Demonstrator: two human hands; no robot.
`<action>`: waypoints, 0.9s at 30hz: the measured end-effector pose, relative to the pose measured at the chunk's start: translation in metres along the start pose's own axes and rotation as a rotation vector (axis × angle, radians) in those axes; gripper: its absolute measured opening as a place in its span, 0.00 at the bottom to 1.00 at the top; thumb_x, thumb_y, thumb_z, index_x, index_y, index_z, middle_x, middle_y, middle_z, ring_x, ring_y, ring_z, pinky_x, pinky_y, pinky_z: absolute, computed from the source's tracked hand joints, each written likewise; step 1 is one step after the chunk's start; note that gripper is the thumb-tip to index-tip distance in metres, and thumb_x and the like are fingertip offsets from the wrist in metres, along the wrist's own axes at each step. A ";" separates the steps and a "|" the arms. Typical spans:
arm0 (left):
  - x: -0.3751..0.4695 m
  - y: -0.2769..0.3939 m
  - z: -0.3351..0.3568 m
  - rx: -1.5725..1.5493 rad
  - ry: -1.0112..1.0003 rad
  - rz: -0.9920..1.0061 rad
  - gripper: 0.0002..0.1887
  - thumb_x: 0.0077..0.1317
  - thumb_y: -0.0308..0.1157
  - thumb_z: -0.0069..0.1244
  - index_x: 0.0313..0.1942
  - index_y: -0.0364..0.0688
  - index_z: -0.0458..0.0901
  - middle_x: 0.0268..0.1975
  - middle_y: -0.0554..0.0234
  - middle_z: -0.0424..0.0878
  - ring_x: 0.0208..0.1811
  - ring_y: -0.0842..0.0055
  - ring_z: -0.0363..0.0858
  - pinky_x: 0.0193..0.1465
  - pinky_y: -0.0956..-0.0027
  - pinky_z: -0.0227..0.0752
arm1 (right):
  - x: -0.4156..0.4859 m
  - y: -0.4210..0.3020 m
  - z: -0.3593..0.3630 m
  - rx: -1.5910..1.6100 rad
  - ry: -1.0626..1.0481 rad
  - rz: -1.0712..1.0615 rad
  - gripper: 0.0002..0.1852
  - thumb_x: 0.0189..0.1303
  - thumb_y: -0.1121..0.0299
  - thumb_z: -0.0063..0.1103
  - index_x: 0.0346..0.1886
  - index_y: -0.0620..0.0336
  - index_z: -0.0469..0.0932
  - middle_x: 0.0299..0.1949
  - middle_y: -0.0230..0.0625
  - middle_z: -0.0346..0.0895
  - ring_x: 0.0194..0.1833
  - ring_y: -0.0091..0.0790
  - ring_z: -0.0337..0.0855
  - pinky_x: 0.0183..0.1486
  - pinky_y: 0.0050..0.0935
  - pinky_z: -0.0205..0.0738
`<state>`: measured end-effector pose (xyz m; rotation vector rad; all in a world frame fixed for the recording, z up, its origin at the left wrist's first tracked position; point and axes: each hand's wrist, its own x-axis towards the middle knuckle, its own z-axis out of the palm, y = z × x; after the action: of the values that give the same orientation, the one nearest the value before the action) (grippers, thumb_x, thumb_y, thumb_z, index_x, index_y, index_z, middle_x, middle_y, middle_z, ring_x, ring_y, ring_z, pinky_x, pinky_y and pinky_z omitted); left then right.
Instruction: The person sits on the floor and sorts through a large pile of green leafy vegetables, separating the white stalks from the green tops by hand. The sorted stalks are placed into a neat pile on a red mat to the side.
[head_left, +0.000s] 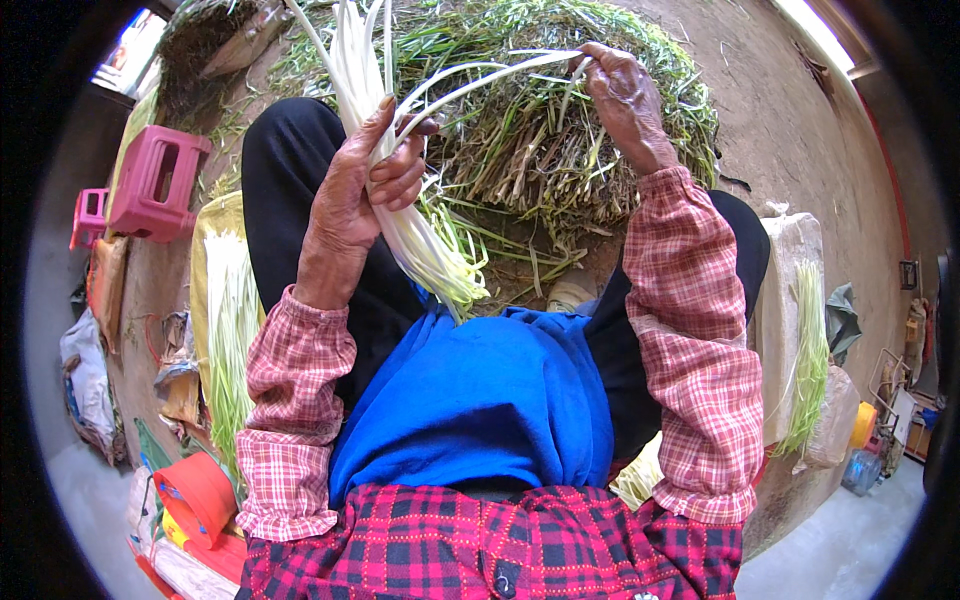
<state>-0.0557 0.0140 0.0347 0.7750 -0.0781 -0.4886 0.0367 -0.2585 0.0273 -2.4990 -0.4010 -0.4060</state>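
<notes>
My left hand (367, 176) is closed around a bundle of long white stalks with yellow-green leaf tips (420, 240), which look like blanched chives. The white ends point up and away, and the leafy tips hang down over my lap. My right hand (619, 97), raised at the upper right, pinches the ends of a few pale stalks (480, 82) that arch across from the bundle. Beneath and beyond both hands lies a large heap of green and brown cut stalks (525, 150) on the earth floor.
Sorted white-green stalks (227, 322) lie on a yellow sack at my left. More stalks (806, 360) rest on a pale wrapped block (780, 315) at my right. Pink plastic stools (159, 184), a roll of red tape or ribbon (196, 499) and a white sack (88, 367) are farther left.
</notes>
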 end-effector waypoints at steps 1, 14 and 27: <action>-0.001 0.000 0.003 0.012 0.033 0.004 0.22 0.69 0.45 0.36 0.37 0.31 0.74 0.12 0.79 0.52 0.08 0.91 0.50 0.11 0.83 0.47 | -0.001 0.004 0.000 -0.038 0.056 -0.010 0.13 0.61 0.62 0.45 0.42 0.50 0.80 0.25 0.34 0.79 0.26 0.28 0.76 0.27 0.28 0.69; -0.011 0.010 -0.010 -0.027 0.002 0.120 0.12 0.69 0.37 0.38 0.31 0.40 0.72 0.11 0.81 0.52 0.07 0.91 0.47 0.11 0.83 0.45 | -0.007 0.060 -0.035 -0.388 0.240 0.074 0.10 0.62 0.65 0.46 0.41 0.43 0.79 0.29 0.28 0.78 0.23 0.22 0.73 0.20 0.24 0.67; -0.008 -0.001 0.008 0.094 0.054 0.032 0.13 0.69 0.37 0.39 0.31 0.39 0.72 0.10 0.80 0.53 0.07 0.91 0.48 0.10 0.83 0.45 | -0.005 -0.045 0.004 0.916 -0.190 0.080 0.32 0.55 0.61 0.56 0.62 0.60 0.59 0.55 0.44 0.69 0.35 0.31 0.82 0.33 0.21 0.78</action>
<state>-0.0651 0.0116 0.0408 0.8770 -0.0636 -0.4358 0.0164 -0.2213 0.0442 -1.6463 -0.4316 0.0624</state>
